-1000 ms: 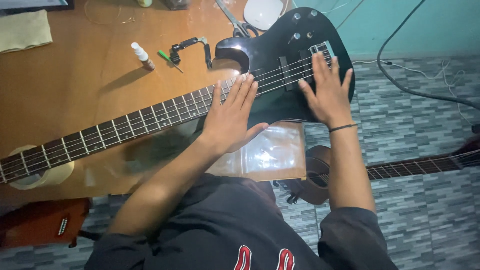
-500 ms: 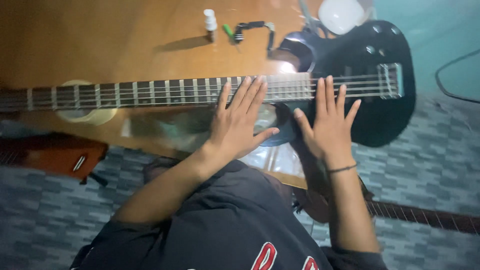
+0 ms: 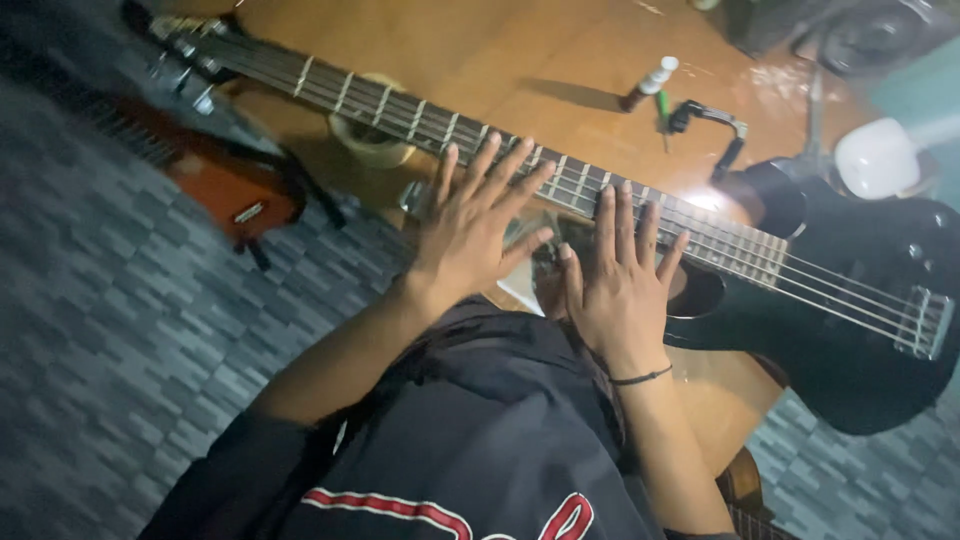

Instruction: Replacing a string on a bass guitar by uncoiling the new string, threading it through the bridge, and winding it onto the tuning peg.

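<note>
A black electric bass guitar [image 3: 850, 300] lies flat on a wooden table [image 3: 520, 60], its neck [image 3: 380, 110] running up to the left. My left hand [image 3: 475, 225] rests flat on the neck with fingers spread over the frets. Beside it, my right hand [image 3: 618, 275] also lies flat on the neck where it meets the body, fingers apart. Neither hand grips anything. A thin black band circles my right wrist.
A small white-capped bottle [image 3: 648, 84], a green pen and a black clip tool [image 3: 712, 130] lie on the table behind the neck. A roll of tape [image 3: 372, 145] sits under the neck. A reddish guitar [image 3: 215, 185] stands on the tiled floor at left.
Both hands have slid along the strings from the guitar's body toward the neck. The camera view has swung, so the guitar now runs diagonally.
</note>
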